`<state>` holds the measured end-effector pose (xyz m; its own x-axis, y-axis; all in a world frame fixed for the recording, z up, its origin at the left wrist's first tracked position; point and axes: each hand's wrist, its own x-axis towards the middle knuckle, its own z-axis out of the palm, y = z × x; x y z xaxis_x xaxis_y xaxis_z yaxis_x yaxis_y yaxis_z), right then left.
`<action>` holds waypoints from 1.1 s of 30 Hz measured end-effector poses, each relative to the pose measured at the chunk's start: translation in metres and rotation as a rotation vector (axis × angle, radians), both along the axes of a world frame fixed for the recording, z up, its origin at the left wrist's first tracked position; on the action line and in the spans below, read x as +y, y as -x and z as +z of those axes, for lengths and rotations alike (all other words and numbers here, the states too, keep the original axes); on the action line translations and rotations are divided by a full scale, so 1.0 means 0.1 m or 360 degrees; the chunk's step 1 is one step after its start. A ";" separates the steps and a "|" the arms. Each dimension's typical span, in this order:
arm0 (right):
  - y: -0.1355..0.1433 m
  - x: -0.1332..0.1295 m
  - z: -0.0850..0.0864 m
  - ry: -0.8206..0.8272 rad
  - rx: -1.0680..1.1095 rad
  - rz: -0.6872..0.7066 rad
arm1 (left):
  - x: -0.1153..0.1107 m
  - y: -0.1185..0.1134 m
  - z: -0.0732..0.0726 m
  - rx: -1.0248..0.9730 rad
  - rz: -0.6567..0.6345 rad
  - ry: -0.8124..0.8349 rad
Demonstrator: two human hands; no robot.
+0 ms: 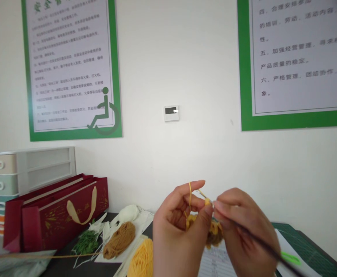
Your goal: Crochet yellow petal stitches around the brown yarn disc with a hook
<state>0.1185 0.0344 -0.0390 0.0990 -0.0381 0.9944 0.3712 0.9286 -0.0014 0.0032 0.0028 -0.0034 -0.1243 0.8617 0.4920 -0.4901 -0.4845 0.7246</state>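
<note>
My left hand [180, 231] pinches a small yellow-and-brown crochet piece [214, 232] between thumb and fingers. A yellow yarn strand [190, 196] loops over its raised index finger. My right hand [243, 231] is closed on a thin crochet hook [202, 194], whose metal tip meets the yellow stitches at my left thumb. Most of the hook is hidden by the fingers. A dark, blurred rod or cord [261, 242] runs from my right hand to the lower right; I cannot tell whether it joins the hook. My palms partly cover the piece.
To the left lie a yellow yarn ball [141, 259], a brown skein [119, 240], green yarn [85, 242] and white yarn [128, 212]. Behind them stand dark red gift bags [64, 215] and a drawer unit [45, 165]. A green mat [307, 246] and papers lie right.
</note>
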 end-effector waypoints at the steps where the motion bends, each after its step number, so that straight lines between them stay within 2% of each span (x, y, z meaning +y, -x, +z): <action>1: -0.05 0.00 0.00 -0.0241 -0.0103 -0.0332 | 0.00 0.00 0.00 -0.0015 -0.0086 0.0041; 2: -0.09 -0.01 0.00 -0.0411 -0.0148 -0.0549 | 0.00 0.01 0.00 -0.0034 -0.0202 0.0093; 3: -0.11 -0.01 0.01 -0.0513 -0.0148 -0.0653 | 0.00 0.03 0.00 -0.0045 -0.0335 0.0154; 4: -0.12 -0.02 0.02 -0.0537 -0.0116 -0.0645 | 0.01 0.05 0.01 -0.0047 -0.0465 0.0213; 5: -0.12 -0.02 0.02 -0.0498 -0.0086 -0.0531 | 0.02 0.08 0.02 -0.0039 -0.0581 0.0266; 7: -0.07 -0.02 0.02 -0.0274 -0.0035 -0.0119 | 0.04 0.15 0.03 -0.0005 -0.0741 0.0329; 9: 0.00 -0.04 0.01 0.0037 0.0050 0.0344 | 0.06 0.21 0.03 0.0012 -0.0826 0.0339; 11: 0.04 -0.07 0.00 0.0292 0.0216 0.0705 | 0.08 0.24 0.03 -0.0002 -0.0888 0.0308; 14: 0.05 -0.13 0.00 0.0513 0.0477 0.1004 | 0.11 0.27 0.00 -0.0007 -0.0976 0.0259; 17: 0.05 -0.16 0.06 0.0788 0.0574 0.1335 | 0.12 0.28 0.00 0.0016 -0.1046 0.0253; 20: 0.07 -0.15 0.13 0.1103 0.0549 0.1634 | 0.11 0.26 0.01 0.0062 -0.0878 0.0175; 22: 0.09 -0.12 0.13 0.1203 0.0519 0.1627 | 0.09 0.24 0.02 0.0120 -0.0658 0.0087; 25: 0.10 -0.07 0.09 0.0998 0.0396 0.1249 | 0.06 0.18 0.02 0.0160 -0.0417 0.0031; 28: 0.07 -0.03 0.03 0.0717 0.0310 0.0880 | 0.05 0.15 0.01 0.0154 -0.0374 0.0039; 33: 0.03 0.02 0.00 0.0700 0.0470 0.0856 | 0.05 0.17 0.04 0.0146 -0.0358 0.0139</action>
<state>0.1160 0.0364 -0.0386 0.2566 0.4849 0.8361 -0.2066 0.8726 -0.4426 -0.0135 0.0082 0.0003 0.1171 0.9022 0.4152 -0.5085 -0.3046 0.8054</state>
